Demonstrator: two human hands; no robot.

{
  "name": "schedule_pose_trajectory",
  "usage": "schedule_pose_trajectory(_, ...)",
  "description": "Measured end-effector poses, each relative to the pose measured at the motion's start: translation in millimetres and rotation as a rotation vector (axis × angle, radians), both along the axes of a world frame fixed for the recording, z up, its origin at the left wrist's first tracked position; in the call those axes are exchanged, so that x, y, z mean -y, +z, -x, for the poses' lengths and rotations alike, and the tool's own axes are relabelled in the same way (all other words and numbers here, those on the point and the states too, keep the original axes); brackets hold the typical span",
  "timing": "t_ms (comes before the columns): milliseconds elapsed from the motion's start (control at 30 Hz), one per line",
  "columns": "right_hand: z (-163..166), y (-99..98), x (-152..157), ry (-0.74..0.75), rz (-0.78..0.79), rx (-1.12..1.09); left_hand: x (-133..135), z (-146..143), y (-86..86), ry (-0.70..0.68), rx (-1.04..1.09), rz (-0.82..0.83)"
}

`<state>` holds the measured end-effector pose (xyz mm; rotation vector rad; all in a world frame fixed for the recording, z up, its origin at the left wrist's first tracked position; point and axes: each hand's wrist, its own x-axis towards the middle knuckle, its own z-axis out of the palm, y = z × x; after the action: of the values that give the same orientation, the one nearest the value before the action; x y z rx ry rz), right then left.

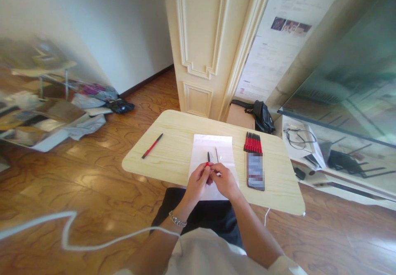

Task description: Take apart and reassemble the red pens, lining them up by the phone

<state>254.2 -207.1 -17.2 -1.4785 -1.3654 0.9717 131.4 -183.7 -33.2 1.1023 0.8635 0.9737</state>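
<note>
My left hand (198,179) and my right hand (224,179) meet over the lower part of a white sheet of paper (201,145). Both are closed, fingertips together around a red pen barrel (207,165) that they mostly cover. A black pen tip section (208,156) points away from me, in line with the red barrel; whether the two are joined I cannot tell. Just to the right, a thin dark pen refill (217,154) lies on the paper. Some tiny pale bit rests beside it, too small to name.
On the wooden table (176,126), a red and black pen (152,146) lies at left. Several matching pens (253,142) form a row at right, above a phone (255,172). Beyond the table's far edge are a panelled pillar (198,27) and a black bag (262,116).
</note>
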Motion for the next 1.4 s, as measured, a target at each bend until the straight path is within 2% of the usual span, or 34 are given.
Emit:
schedule_pose_trajectory(67,-11.5,0.7,-6.9,-0.002,-0.044,0.087,-0.8,3.0,0.8,0.003,0.007,0.009)
schedule_pose_trajectory(167,-36.6,-5.7,-24.5,-0.207,-0.054,0.303,-1.9,6.0,1.2,0.025,-0.012,0.012)
schedule_pose_trajectory(233,-51.6,-13.8,-36.2,-0.257,-0.031,0.448,-1.9,6.5,1.6,0.027,-0.034,0.012)
schedule_pose_trajectory(333,-64.2,-26.7,-47.9,-0.229,0.020,0.546,-1.3,6.0,2.2,0.024,-0.050,0.008)
schedule_pose_trajectory(467,-65.0,-38.9,-53.2,-0.179,0.089,0.606,-1.4,6.3,2.6,0.030,-0.059,0.002)
schedule_pose_trajectory(733,-60.9,-44.1,-56.6,-0.193,0.094,0.665,-2.4,7.0,0.1,0.022,-0.065,0.002)
schedule_pose_trajectory(833,-58.6,-39.3,-54.9,-0.212,0.078,0.598,-2.5,6.9,-2.7,0.003,-0.082,-0.009)
schedule_pose_trajectory(900,-54.6,-32.7,-50.5,-0.190,0.055,0.448,-2.4,7.6,-4.3,-0.012,-0.101,-0.022)
schedule_pose_trajectory(1000,-45.1,-16.9,-38.8,-0.116,0.003,0.170,-1.7,8.8,-5.2,-0.028,-0.126,-0.039)
schedule_pose_trajectory(1100,-35.4,3.1,-25.9,-0.049,-0.034,0.041,-0.7,8.7,-4.7,-0.036,-0.150,-0.054)
schedule_pose_trajectory(1233,-28.9,23.2,-15.4,-0.008,-0.104,0.099,0.5,7.1,-3.3,-0.046,-0.186,-0.077)
schedule_pose_trajectory(1400,-27.4,28.7,-12.4,0.044,-0.154,0.229,2.4,7.0,-1.5,-0.066,-0.218,-0.126)
